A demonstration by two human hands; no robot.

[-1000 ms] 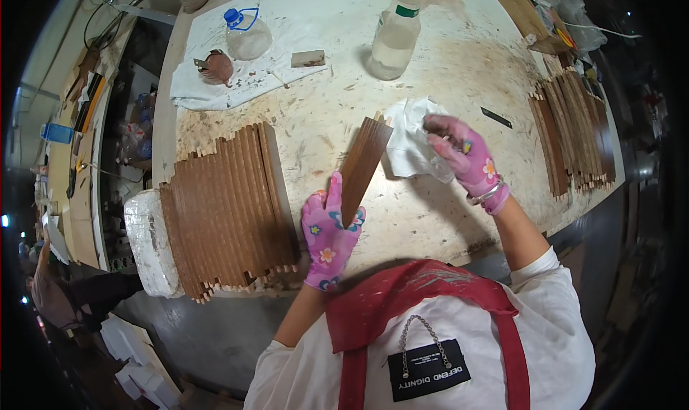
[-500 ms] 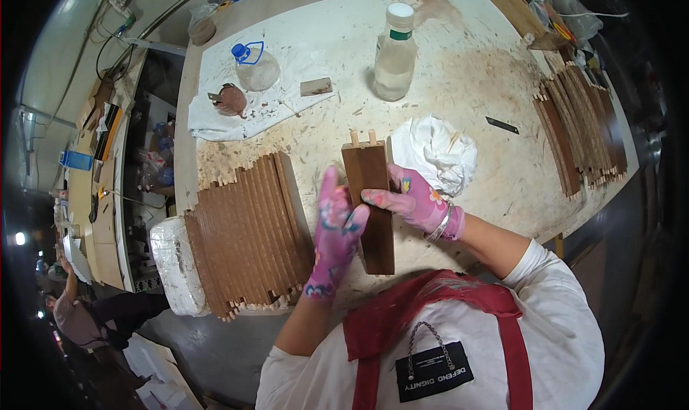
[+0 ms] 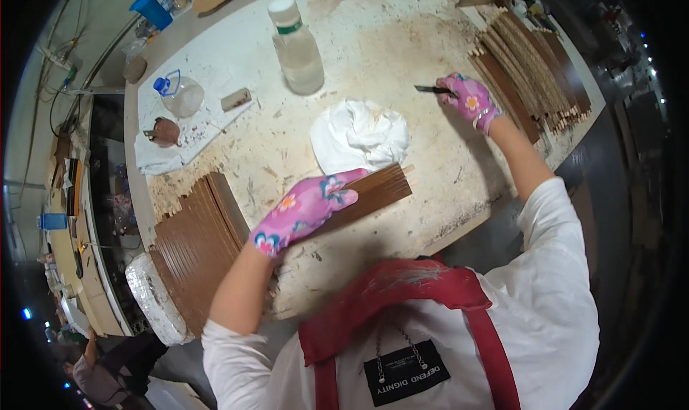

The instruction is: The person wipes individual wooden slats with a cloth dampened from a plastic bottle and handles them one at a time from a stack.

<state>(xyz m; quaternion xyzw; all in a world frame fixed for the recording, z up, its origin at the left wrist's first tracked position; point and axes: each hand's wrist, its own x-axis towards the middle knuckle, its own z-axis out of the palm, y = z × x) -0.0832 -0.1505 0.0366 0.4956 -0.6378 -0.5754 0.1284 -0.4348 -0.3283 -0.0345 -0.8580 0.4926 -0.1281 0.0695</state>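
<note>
My left hand (image 3: 305,209), in a pink flowered glove, is closed around a brown wooden board (image 3: 384,191) with dowel pins at its end. The board lies slanted over the near part of the table, its pinned end toward the right. Farther right, my gloved right hand (image 3: 470,101) grips a thin dark blade (image 3: 427,89), whose flat tip sticks out to the left above the tabletop. A crumpled white cloth (image 3: 359,133) lies just beyond the board and my left hand.
Stacked brown boards (image 3: 194,252) stand at the left, beside a plastic-wrapped block (image 3: 154,299). More boards (image 3: 517,65) lie at the far right. A tall bottle (image 3: 298,58), a clear jug (image 3: 183,98), a small grey block (image 3: 235,100) and a brown cup (image 3: 166,132) stand farther back.
My right hand has let go of the board, moved right and picked the blade up off the table. The board has turned from upright to slanted, now in my left hand alone.
</note>
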